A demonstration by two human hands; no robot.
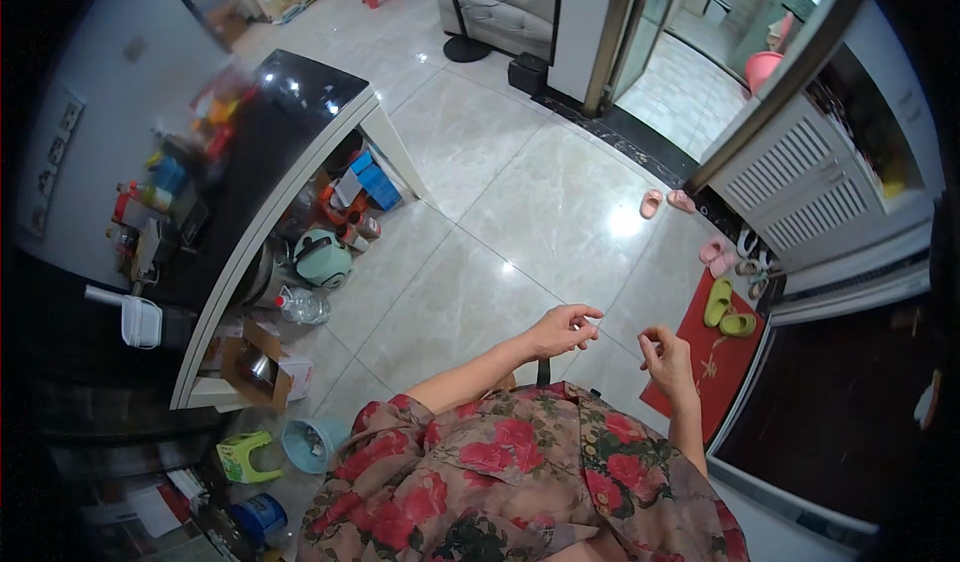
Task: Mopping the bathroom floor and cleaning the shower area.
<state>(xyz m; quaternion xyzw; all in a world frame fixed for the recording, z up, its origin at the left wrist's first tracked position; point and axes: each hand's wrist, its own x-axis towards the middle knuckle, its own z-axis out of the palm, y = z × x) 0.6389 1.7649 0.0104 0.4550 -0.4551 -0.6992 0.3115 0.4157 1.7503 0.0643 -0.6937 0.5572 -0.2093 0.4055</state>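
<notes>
My left hand (pixel 562 332) is held out in front of the floral shirt (pixel 495 457), its index finger stretched and the others loosely bent. I see nothing in it. To its right, my right hand (pixel 670 363) is raised with its fingers half curled, and no object shows there either. A gap separates the two hands, and both hang above the glossy tiled floor (pixel 517 209). Behind my right hand lies a red doormat (pixel 712 359), bearing writing, with green slippers (pixel 718 303) on it. A short black strap (pixel 544 372) shows below my left wrist.
At left stands a black-topped table (pixel 300 104) with a water jug (pixel 304 305), a green appliance (pixel 322 257) and an opened carton (pixel 259 367) beneath. A blue bin (pixel 311 442) and a green stool (pixel 246 457) are lower left. Pink shoes (pixel 651 203) lie near the glass door (pixel 637 29).
</notes>
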